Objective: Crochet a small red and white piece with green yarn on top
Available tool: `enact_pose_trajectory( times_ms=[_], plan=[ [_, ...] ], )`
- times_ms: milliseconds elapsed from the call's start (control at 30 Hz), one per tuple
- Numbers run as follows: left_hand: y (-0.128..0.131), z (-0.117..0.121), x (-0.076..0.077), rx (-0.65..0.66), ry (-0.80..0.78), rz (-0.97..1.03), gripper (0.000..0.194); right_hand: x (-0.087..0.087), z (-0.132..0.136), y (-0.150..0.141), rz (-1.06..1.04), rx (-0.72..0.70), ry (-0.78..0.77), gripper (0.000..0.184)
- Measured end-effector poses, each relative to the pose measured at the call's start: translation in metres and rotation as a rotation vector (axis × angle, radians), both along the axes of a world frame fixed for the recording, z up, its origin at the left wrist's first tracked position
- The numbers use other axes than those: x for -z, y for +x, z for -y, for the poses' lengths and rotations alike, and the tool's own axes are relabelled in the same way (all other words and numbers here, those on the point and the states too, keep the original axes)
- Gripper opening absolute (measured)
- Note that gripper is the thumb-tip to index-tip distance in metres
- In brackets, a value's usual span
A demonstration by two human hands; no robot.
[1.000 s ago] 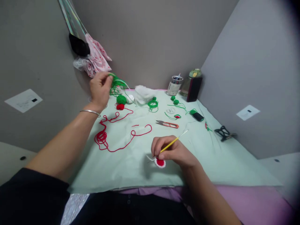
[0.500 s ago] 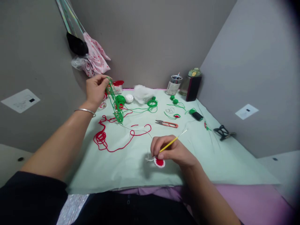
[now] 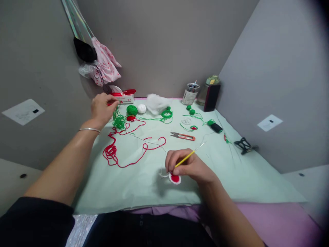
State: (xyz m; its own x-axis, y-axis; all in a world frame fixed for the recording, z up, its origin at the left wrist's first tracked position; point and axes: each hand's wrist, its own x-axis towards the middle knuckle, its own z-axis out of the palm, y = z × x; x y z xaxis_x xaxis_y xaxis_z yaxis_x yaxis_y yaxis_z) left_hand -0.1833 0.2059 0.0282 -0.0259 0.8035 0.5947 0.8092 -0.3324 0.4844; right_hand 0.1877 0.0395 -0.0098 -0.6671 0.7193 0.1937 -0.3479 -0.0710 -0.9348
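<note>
At the back left, my left hand is closed on a loose tangle of green yarn, which hangs from the fingertips down to the table. My right hand is near the front edge, its fingers wrapped round a yellow-handled crochet hook that points up to the right. Under those same fingers hangs a small red crochet piece with a white border. A thin white yarn runs from the area of the green tangle towards this piece. Strands of red yarn lie between the hands.
Orange thread snips lie mid-table. Behind are a green yarn ball, a white ball, white stuffing and a red-and-white box. A pen tin and bottle stand back right; black scissors lie right.
My left hand has lowered slightly, and the green tangle has moved left and down towards the table, uncovering the red yarn behind. My right hand is nearly still.
</note>
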Motion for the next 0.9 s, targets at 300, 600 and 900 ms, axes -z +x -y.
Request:
enact_pose_trajectory(
  times_ms=[300,600,900],
  plan=[
    [0.08,0.001,0.052,0.142,-0.103,-0.372,0.013,-0.002,0.0,-0.002,0.005,-0.004,0.008,0.01],
    [0.179,-0.043,0.081,0.234,-0.208,-0.324,0.037,-0.001,-0.001,0.0,0.001,0.019,0.0,0.013],
    [0.166,-0.05,0.052,0.294,-0.349,-0.207,0.037,-0.006,0.002,0.0,0.0,0.011,-0.017,0.018]
  ],
)
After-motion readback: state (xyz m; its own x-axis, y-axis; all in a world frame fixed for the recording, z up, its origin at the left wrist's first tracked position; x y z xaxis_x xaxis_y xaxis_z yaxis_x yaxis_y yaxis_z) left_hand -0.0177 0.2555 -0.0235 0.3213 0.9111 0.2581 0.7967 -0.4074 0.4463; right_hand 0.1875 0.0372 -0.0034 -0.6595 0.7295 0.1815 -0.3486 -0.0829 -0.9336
